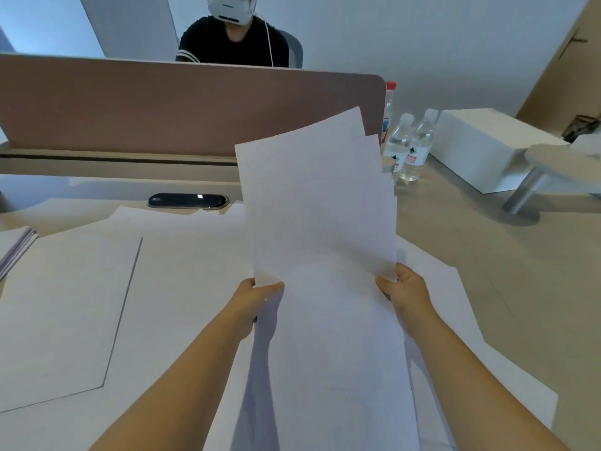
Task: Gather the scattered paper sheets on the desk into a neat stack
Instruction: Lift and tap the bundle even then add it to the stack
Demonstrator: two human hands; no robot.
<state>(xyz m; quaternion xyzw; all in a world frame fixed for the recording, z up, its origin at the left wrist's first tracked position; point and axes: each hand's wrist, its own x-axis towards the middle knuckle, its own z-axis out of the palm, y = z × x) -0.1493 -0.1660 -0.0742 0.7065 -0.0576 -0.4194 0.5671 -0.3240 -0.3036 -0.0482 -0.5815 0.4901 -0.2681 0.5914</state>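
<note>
The gathering step is under way. Both hands hold a small bundle of paper sheets [320, 203] upright above the counter [481, 255], in the middle of the scene. The left hand [257, 297] pinches the bundle's near left corner, thumb in front. The right hand [405, 288] grips the near right corner, thumb on the front face and fingers hidden behind.

The bundle is not yet squared: at its far right corner, the edges of at least two sheets behind the front one step out, and a further edge shows along the right side. How many sheets it contains cannot be told. The sheets are plain white, thin and unmarked on the visible face; they stand with little sag.

More loose sheets [182, 288] lie flat on the counter beneath and around the hands, overlapping at varied angles and spreading from the near left to the near right. One sheet at the left [58, 320] shows a dark line of shadow along its right edge.

Judged from this layout, the task is partly done. The next move probably calls for tapping the bundle's near edge on the counter to align it, or for lowering it and collecting the sheets that lie flat. Thin paper may slip or fan out if the grip loosens.

At the far right stand water bottles [409, 148] and a white box [481, 148].
</note>
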